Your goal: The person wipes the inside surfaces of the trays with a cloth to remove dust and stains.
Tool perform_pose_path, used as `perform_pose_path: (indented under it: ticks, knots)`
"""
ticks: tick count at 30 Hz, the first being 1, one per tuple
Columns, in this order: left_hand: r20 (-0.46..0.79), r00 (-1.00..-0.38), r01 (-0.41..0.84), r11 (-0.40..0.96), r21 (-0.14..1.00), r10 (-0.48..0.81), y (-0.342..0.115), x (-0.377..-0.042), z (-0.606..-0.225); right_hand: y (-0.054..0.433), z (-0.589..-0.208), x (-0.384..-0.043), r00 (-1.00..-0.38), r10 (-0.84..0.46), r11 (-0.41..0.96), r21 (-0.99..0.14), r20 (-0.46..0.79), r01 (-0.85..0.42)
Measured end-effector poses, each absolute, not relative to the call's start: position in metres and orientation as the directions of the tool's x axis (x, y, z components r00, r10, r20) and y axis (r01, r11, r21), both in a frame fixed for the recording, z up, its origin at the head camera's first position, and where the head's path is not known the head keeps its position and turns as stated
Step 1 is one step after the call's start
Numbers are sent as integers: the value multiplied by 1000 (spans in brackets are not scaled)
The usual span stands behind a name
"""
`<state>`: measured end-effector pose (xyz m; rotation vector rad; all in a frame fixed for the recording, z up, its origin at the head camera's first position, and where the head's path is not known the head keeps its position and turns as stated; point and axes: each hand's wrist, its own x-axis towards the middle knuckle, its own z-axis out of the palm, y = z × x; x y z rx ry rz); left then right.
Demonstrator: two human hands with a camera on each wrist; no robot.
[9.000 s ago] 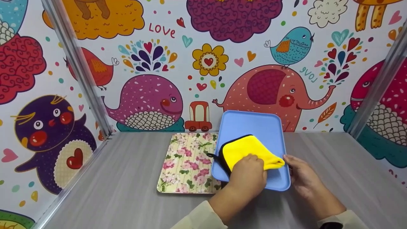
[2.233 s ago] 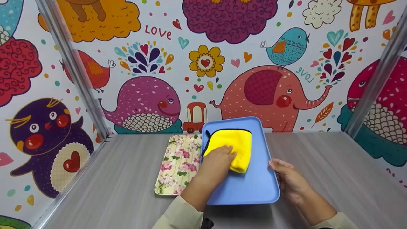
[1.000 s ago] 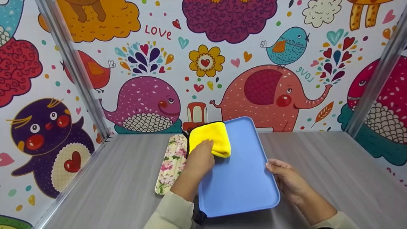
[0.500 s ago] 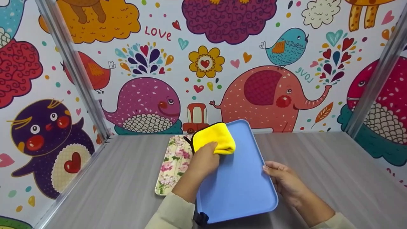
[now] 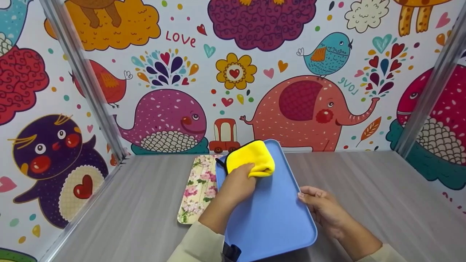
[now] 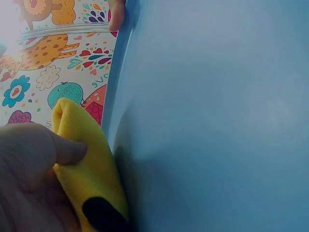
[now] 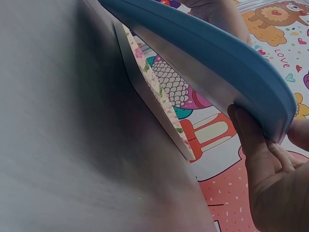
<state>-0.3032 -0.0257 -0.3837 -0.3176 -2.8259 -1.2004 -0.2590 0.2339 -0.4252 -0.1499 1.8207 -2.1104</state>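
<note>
My right hand (image 5: 326,205) holds a blue rectangular tray (image 5: 273,218) by its right edge, thumb on top and fingers beneath. In the right wrist view the tray (image 7: 207,53) is tilted and raised off the table. My left hand (image 5: 236,185) grips a folded yellow cloth (image 5: 253,154) with black trim and a small black loop, against the tray's upper left part. The left wrist view has the thumb pressing on the cloth (image 6: 87,150), which lies right at the tray's inner surface. Partly behind the tray, a flower-patterned tray (image 5: 196,193) lies on the table.
The grey table (image 5: 138,203) reaches back to a wall (image 5: 182,72) printed with cartoon animals. Metal posts (image 5: 87,80) stand at the left and right corners. A black strap (image 5: 231,251) shows at the left wrist.
Over the last second the cloth has moved to the right across the tray's upper part, after an earlier shift left. The blue tray has come slightly lower and nearer, with the right hand following.
</note>
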Motion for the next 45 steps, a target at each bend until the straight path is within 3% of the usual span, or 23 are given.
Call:
perform_pose_path:
  ticks: [29,45]
  knots:
    - [145,-968,248,668,701,207,-18,-295,-379,228,-422,-253,-925,-358,-49,-986,-130,157]
    - [223,-891,451,723,524,395,-12,-291,-379,226,-421,-252,-921,-363,-41,-985,-140,166]
